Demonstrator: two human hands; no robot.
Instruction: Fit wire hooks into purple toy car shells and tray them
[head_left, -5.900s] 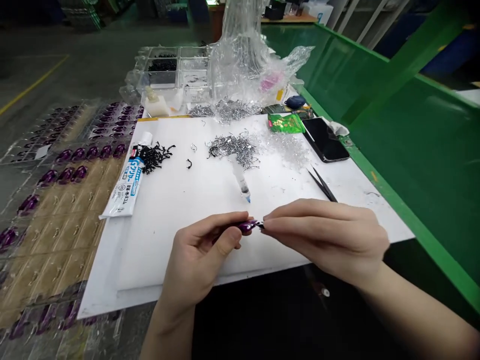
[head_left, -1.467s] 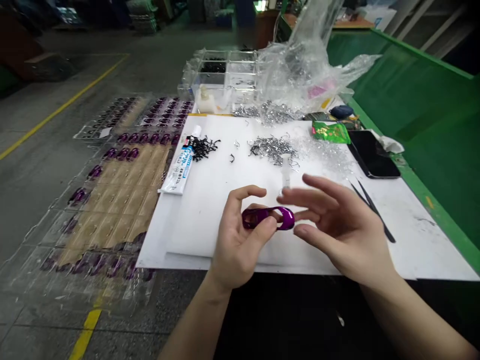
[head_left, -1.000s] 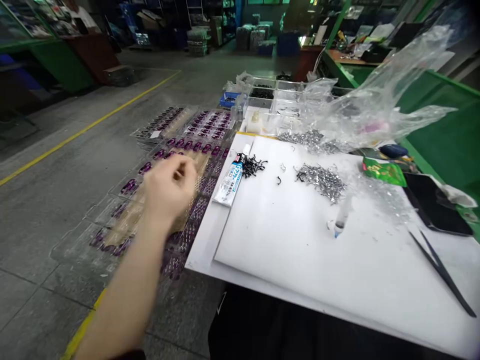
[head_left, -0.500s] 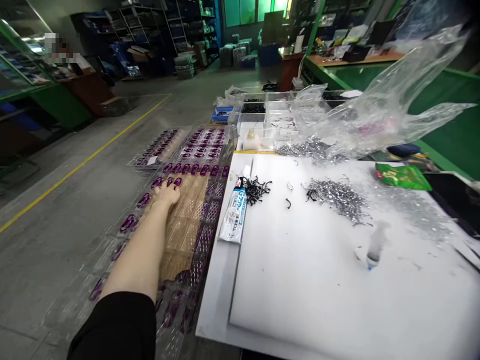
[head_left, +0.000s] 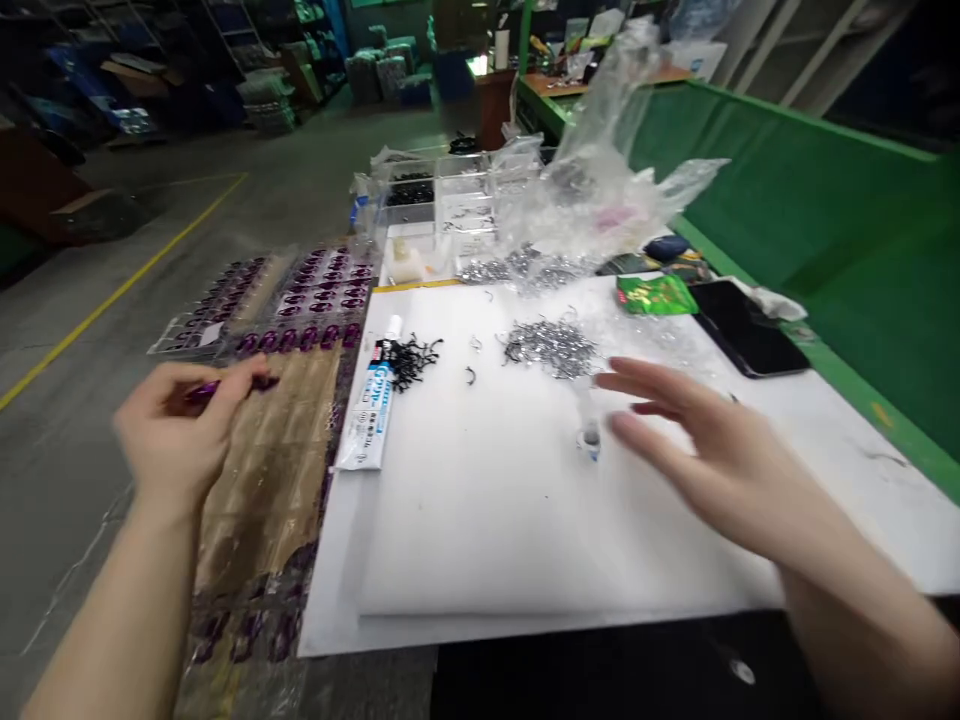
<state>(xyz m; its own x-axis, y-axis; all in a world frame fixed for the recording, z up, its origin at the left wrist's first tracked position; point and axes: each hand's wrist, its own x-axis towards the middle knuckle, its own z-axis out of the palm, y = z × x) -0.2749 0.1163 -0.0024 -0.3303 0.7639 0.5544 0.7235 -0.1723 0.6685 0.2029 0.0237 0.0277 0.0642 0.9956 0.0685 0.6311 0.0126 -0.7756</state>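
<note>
My left hand (head_left: 176, 430) is closed on a shiny purple piece (head_left: 201, 393), raised over the clear tray (head_left: 274, 450) with brown paper in it; its exact kind is blurred. More purple pieces (head_left: 307, 338) sit in rows along the tray's far side. On the right, my right hand (head_left: 712, 460) hovers with fingers apart and nothing in them, above the white board (head_left: 480, 530). Close to its fingertips stands a small translucent thing with a bluish end (head_left: 590, 438). Beyond lies a heap of thin silvery pieces (head_left: 555, 345).
A glue tube (head_left: 365, 420) lies along the board's left side, beside small black curved pieces (head_left: 409, 360). At the right are a green packet (head_left: 656, 294) and a black phone (head_left: 750, 328). Clear compartment boxes (head_left: 465, 195) and plastic bags (head_left: 600, 190) stand at the back.
My left hand has lifted off the tray and drawn back toward me, holding a purple piece. My right hand has come into view over the board. The view has turned right.
</note>
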